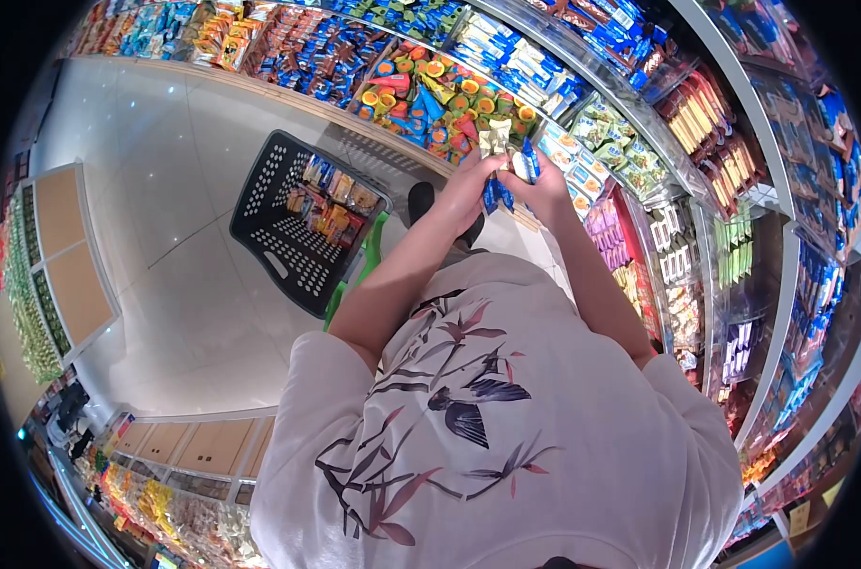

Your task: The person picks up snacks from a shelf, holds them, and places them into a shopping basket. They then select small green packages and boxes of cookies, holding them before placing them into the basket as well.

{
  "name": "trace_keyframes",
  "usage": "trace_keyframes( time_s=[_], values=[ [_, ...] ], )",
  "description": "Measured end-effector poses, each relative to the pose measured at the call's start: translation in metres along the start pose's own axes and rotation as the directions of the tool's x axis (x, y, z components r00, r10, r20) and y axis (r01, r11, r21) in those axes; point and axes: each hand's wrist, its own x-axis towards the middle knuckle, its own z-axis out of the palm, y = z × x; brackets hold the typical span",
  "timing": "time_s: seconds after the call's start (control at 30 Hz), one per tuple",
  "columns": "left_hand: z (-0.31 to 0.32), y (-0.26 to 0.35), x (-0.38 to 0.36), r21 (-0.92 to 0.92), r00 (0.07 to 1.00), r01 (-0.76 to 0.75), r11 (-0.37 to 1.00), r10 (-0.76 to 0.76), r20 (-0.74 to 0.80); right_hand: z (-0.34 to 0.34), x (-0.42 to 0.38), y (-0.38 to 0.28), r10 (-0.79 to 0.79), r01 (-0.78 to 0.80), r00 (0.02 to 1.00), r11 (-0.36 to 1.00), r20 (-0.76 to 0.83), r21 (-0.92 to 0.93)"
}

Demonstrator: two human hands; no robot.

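Both of my hands are together in front of a shelf of wrapped snacks. My left hand (465,194) has its fingers wrapped round small packets, with a pale gold one (496,137) sticking up and a blue one (497,197) showing below. Close on its right, my right hand (544,188) grips a blue and white packet (530,158). The fingers partly cover the packets, so how many there are is hard to tell. Just beyond the hands lie orange, red and blue wrapped sweets (449,100) in a bin.
A dark shopping basket (278,242) with green handles and several snack packs (335,204) inside stands on the floor to the left. Curved shelves (682,204) run along the right. A wooden-fronted display (73,254) stands far left, another cabinet (207,446) at lower left.
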Motion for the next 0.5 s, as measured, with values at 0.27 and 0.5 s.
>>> trace_keyframes(
  time_s=[0.27, 0.5],
  values=[
    [0.002, 0.005, -0.001, 0.000, 1.000, 0.012, 1.000, -0.012, -0.012, -0.002, -0.003, -0.020, 0.126, -0.127, 0.992, 0.990, 0.020, 0.055],
    [0.000, 0.003, 0.003, 0.004, 1.000, -0.009, 1.000, 0.009, 0.000, -0.002, 0.004, -0.011, 0.085, -0.091, 0.995, 0.990, 0.059, 0.111]
  ],
)
